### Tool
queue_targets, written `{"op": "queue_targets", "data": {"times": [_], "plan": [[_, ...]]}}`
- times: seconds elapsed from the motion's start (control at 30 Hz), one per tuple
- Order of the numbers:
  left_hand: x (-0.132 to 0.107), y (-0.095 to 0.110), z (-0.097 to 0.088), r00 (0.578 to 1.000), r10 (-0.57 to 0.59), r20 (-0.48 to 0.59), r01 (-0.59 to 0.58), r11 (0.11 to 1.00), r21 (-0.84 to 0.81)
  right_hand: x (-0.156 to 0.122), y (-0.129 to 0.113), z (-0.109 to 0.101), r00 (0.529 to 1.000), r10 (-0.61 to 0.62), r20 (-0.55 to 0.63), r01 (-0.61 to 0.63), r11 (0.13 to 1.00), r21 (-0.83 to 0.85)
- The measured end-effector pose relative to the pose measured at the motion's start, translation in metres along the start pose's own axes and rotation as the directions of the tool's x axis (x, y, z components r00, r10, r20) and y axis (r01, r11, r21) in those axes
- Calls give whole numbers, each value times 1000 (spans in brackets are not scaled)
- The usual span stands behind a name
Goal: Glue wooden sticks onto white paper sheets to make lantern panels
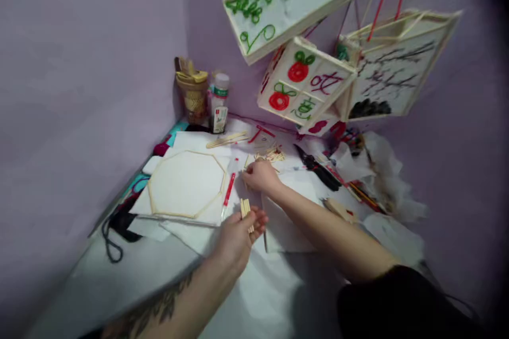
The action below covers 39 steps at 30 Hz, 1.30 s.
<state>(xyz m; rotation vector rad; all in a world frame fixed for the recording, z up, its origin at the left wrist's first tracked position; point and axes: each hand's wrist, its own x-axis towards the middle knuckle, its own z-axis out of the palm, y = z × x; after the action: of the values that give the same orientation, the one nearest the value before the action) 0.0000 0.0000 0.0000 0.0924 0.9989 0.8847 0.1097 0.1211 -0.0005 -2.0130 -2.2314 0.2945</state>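
The bundled sticks (245,207) look like matt bare wood, the white sheet (186,183) smooth paper, the bottle (220,101) plastic.

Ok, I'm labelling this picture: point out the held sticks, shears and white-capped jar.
Held sticks (245,207): head view, upper part.
Shears (312,163): head view, near the pivot.
Jar (220,116): head view, white label.

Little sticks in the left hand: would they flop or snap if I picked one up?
The sticks look straight, so they're probably stiff, not floppy. They're thin, so one might snap if bent hard. They're likely light too: the left hand holds several at once.
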Motion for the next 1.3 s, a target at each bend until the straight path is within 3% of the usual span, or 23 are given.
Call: {"op": "queue_targets", "data": {"times": [0.13,0.23,0.37,0.47,0.67,0.87,1.0,1.3], "plan": [[2,0,-2,1000,3,20,-2,1000,-9,8,9,-10,999,-45,11,44,999,14],[3,0,-3,1000,2,30,-1,1000,-13,12,14,-16,984,-173,31,171,984,51],[1,1,-3,999,-6,36,7,1000,-18,16,19,-17,912,-403,79,393,912,116],[0,3,-2,1000,-3,26,3,1000,-12,20,27,-17,884,-459,91,447,885,132],[0,4,-1,1000,-8,18,9,1000,-24,14,39,-17,922,-387,-11,385,915,124],[1,3,-1,1000,-8,10,8,1000,-28,-15,26,5,952,-301,-52,305,946,106],[-1,4,0,1000,-3,21,4,1000,-23,-18,23,15,965,-249,-88,258,959,116],[-2,6,1,1000,-11,13,11,1000,-13,-18,58,-10,946,-273,-174,304,935,185]]}}
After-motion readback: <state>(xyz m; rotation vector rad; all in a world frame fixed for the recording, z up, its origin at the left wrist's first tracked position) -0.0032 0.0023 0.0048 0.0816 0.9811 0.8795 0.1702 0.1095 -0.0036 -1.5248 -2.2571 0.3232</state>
